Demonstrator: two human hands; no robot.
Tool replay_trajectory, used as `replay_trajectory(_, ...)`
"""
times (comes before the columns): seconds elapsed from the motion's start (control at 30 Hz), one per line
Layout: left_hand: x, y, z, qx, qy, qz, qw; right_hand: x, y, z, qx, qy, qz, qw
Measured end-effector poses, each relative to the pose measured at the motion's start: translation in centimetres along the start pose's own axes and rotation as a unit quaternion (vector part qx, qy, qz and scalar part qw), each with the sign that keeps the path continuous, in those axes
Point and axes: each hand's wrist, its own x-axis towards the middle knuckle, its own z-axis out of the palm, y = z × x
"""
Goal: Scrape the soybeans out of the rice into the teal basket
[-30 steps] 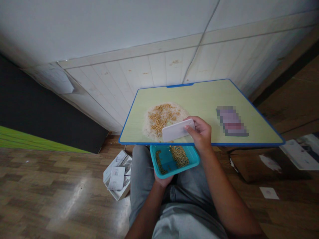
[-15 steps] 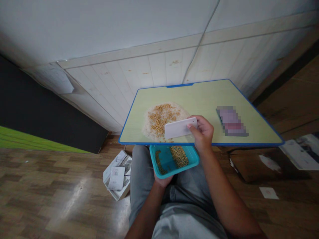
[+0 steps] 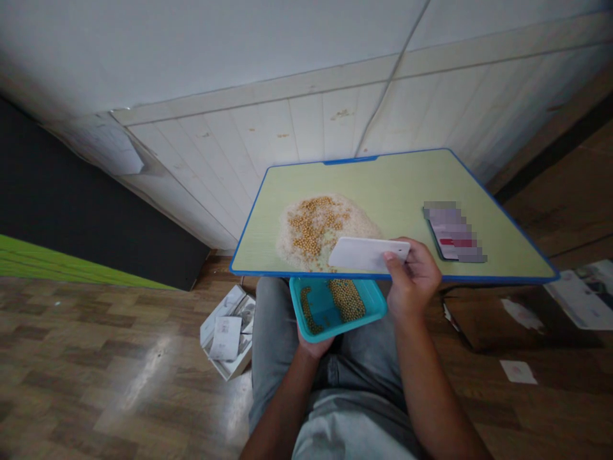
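Observation:
My right hand [image 3: 412, 276] pinches one end of a flat white scraper-like plate [image 3: 361, 253], thumb on its face, low over the table's near edge. Left of the plate, yellow soybeans [image 3: 309, 227] lie mixed with a flat spread of white rice [image 3: 359, 220]. Below that edge, my left hand [image 3: 317, 345] grips a turquoise plastic tub [image 3: 315, 335] from underneath; most of its fingers are hidden. Inside the tub, soybeans [image 3: 347, 301] are heaped on the right, with a thin line of them along the left side.
The light-green folding table [image 3: 397, 182] has a blue rim. A phone [image 3: 453, 233], partly pixelated, lies on its right side. A white box with papers [image 3: 227, 335] stands on the floor at left, a brown cardboard box [image 3: 502, 332] at right. A panelled wall [image 3: 268, 137] rises behind.
My right hand and the white plate have moved right and slightly nearer me, away from the soybeans. The left hand still holds the tub under the edge. The view has shifted a little.

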Motion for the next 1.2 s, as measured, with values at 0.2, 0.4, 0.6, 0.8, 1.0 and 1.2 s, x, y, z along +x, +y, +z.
replay_trajectory(0.2,0.01,0.16,0.28,-0.016,-0.03,-0.006,0.999,0.13,-0.08,-0.15,-0.001,-0.011,0.012,1.0)
replay_trajectory(0.4,-0.08,0.08,-0.01,-0.02,-0.002,-0.004,1.0,-0.1,0.28,-0.36,-0.015,-0.018,0.02,1.0)
replay_trajectory(0.6,-0.14,0.01,0.35,-0.004,-0.004,0.01,1.0,-0.19,0.48,-0.44,-0.04,-0.031,0.01,0.999)
replay_trajectory(0.8,-0.06,0.06,0.33,-0.018,0.002,0.009,1.0,-0.21,0.41,-0.54,-0.043,-0.045,0.01,0.998)
replay_trajectory(1.0,-0.12,0.08,0.27,0.014,-0.004,0.011,1.0,-0.21,0.29,-0.6,-0.035,-0.051,0.021,0.998)
replay_trajectory(1.2,-0.74,0.14,0.84,0.045,-0.011,0.031,0.998,-0.21,0.01,-0.6,-0.027,-0.053,0.017,0.998)
